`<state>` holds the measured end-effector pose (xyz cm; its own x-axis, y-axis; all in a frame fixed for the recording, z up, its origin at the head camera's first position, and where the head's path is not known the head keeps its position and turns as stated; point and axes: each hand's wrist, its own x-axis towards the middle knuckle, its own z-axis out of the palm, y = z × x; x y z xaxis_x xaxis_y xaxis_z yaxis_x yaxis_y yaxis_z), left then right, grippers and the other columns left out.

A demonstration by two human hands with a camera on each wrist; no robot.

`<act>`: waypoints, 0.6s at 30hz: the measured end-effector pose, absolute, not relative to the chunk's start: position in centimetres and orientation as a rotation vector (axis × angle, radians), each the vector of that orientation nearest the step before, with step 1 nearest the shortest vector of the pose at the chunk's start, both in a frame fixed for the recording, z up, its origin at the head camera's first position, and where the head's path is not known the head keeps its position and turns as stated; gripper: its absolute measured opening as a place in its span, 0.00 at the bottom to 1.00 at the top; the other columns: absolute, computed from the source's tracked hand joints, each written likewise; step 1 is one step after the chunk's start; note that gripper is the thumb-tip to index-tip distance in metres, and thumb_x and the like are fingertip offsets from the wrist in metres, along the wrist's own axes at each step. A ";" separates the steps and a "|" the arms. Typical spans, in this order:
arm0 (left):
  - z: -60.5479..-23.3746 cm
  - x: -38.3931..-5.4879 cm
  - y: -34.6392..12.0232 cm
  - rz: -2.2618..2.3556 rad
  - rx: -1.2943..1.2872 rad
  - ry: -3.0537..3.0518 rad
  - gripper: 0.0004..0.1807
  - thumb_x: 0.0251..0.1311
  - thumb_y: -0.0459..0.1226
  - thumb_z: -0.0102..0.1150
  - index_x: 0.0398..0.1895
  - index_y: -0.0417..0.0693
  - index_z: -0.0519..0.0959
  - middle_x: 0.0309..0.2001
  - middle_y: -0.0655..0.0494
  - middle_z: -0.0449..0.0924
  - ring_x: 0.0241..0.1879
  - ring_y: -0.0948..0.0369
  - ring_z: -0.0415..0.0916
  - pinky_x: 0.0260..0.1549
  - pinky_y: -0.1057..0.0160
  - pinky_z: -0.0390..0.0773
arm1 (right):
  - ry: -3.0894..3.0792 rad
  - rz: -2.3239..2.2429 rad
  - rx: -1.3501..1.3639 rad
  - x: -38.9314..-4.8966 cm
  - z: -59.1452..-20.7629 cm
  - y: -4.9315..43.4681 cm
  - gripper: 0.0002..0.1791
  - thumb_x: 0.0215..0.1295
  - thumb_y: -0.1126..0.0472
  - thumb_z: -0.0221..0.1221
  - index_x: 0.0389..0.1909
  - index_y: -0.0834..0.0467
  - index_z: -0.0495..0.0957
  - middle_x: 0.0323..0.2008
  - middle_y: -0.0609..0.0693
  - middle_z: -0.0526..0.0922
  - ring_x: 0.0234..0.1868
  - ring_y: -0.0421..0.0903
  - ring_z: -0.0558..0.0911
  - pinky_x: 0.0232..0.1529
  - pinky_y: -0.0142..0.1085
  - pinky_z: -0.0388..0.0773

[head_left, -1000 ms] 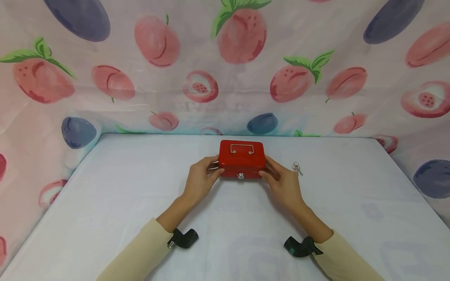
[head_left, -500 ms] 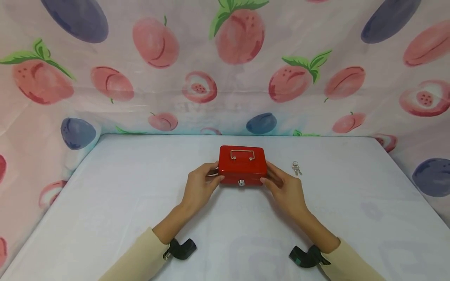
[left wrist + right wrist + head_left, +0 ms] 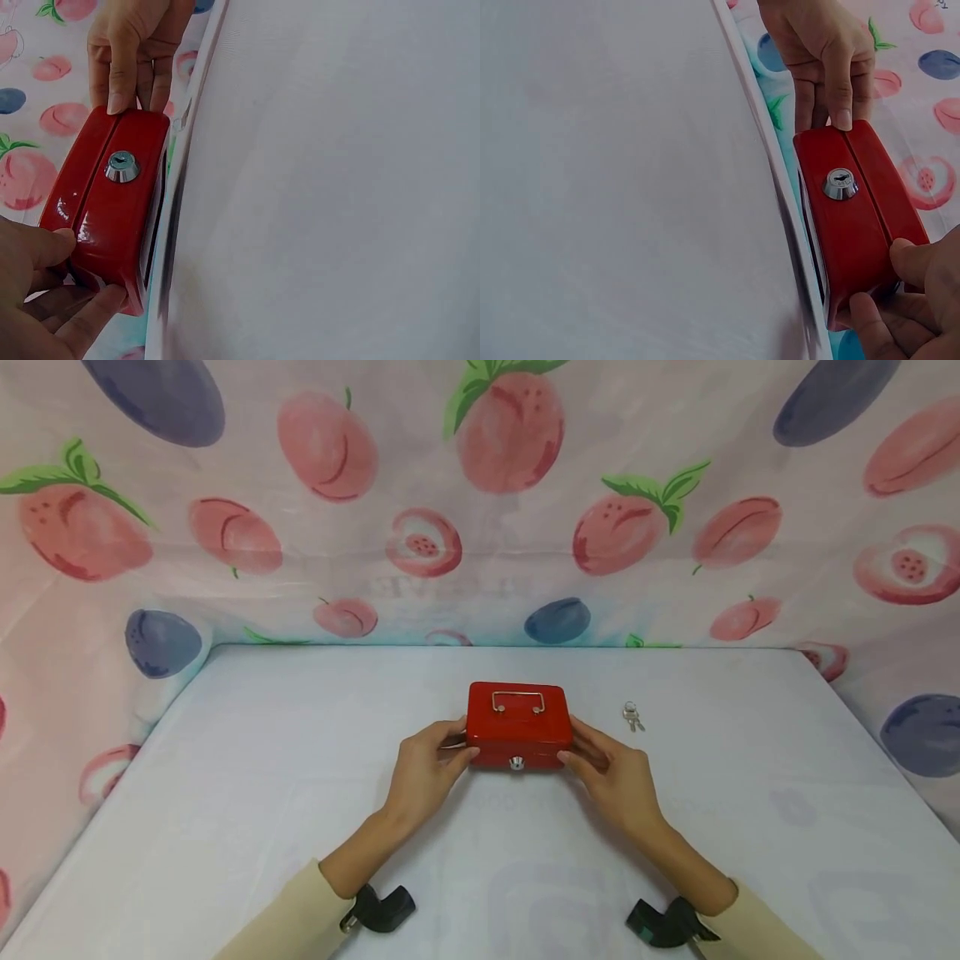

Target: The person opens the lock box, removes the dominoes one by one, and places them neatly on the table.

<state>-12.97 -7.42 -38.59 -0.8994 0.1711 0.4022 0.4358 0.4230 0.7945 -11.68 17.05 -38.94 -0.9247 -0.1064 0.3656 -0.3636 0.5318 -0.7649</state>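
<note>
One red box (image 3: 519,728), lid (image 3: 517,718) closed, on or just above the white table (image 3: 300,735), unclear which; left hand (image 3: 425,772) and right hand (image 3: 618,781) grip its ends. Grip made, I judge; release outstanding. Keys (image 3: 632,720) lie apart; lock (image 3: 517,763) keyless.

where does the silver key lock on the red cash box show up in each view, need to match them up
head: the silver key lock is slightly right of centre, below the middle
left wrist: toward the left edge, just above mid-height
right wrist: well right of centre, at about mid-height
shared landmark: the red cash box, held at its ends by the left hand and right hand
</note>
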 end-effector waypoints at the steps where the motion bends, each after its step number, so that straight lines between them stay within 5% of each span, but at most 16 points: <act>1: -38.6 -12.9 -7.4 -1.461 -0.533 -2.420 0.22 0.46 0.28 0.64 0.49 0.36 0.74 0.46 0.51 0.78 0.41 0.61 0.77 0.36 0.67 0.76 | -2.497 1.343 0.397 -11.6 -39.0 17.1 0.30 0.51 0.63 0.64 0.58 0.57 0.68 0.47 0.50 0.78 0.45 0.38 0.78 0.40 0.30 0.74; 18: -39.5 -12.5 -7.9 -1.479 -0.519 -2.428 0.23 0.45 0.27 0.65 0.48 0.37 0.75 0.43 0.52 0.79 0.40 0.63 0.77 0.35 0.70 0.76 | -2.488 1.417 0.414 -11.1 -39.6 16.8 0.30 0.50 0.65 0.64 0.57 0.56 0.70 0.48 0.50 0.77 0.45 0.40 0.78 0.39 0.31 0.75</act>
